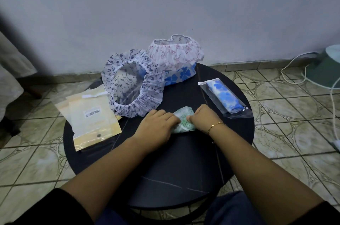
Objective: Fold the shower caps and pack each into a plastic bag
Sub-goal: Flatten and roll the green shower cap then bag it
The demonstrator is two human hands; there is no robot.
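A green-patterned shower cap [184,121], folded into a small bundle, lies on the round black table [165,169]. My left hand [156,125] presses on its left side and my right hand [204,118] grips its right side. Behind it stands an unfolded cap with dark blue notes [132,84]. A pink-patterned cap [176,53] rests on a blue-flowered cap [182,74] at the back. At right lies a folded blue-flowered cap inside a clear plastic bag [225,97]. A stack of empty plastic bags [92,119] sits at left.
The table stands on a tiled floor [285,132] near a pale wall. White cables [294,70] and a green object [325,70] lie on the floor at right. The stack of bags overhangs the table's left edge.
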